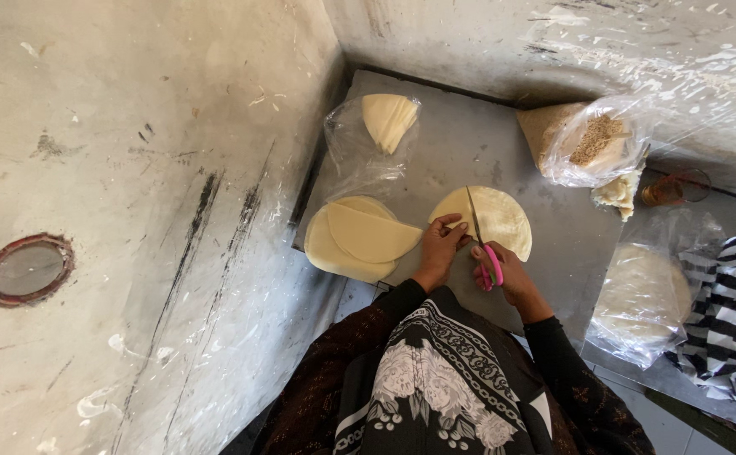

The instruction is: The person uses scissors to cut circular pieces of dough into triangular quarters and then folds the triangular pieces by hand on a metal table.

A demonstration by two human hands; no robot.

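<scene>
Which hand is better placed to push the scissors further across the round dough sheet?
The right hand. It already grips the pink-handled scissors, with the blades lying on the round dough sheet. The left hand only presses the sheet's near edge.

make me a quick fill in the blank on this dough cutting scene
1. The right hand holds scissors with ____ handles.
2. The left hand rests on a ____ sheet of dough.
3. A stack of dough wedges lies in a clear ____ bag.

Missing words: pink; round; plastic
</scene>
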